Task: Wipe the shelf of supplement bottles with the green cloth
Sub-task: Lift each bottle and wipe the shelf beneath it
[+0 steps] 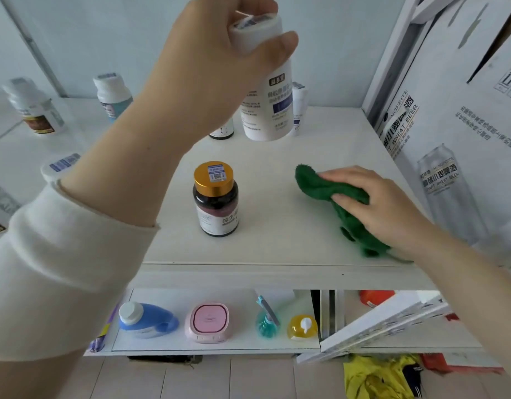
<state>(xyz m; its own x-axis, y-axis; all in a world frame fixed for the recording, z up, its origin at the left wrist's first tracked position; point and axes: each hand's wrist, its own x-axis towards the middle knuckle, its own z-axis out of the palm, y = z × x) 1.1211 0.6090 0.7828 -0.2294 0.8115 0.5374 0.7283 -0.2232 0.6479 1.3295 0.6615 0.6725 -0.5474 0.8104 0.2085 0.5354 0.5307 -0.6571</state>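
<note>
My left hand (214,61) grips a tall white supplement bottle (267,110) by its cap and holds it lifted above the white shelf (277,156). My right hand (381,203) presses the crumpled green cloth (320,188) flat on the shelf's right side. A dark bottle with a gold cap (216,198) stands upright in the shelf's middle, left of the cloth and apart from it. Behind the lifted bottle stand a slim white bottle (299,108) and a small one (222,131), both partly hidden.
Several more bottles (113,96) stand on the shelf's left part behind my forearm. A beer carton (438,125) walls the right side. The lower shelf holds a blue detergent jug (147,319), a pink box (211,322) and small bottles. Clothes lie on the floor.
</note>
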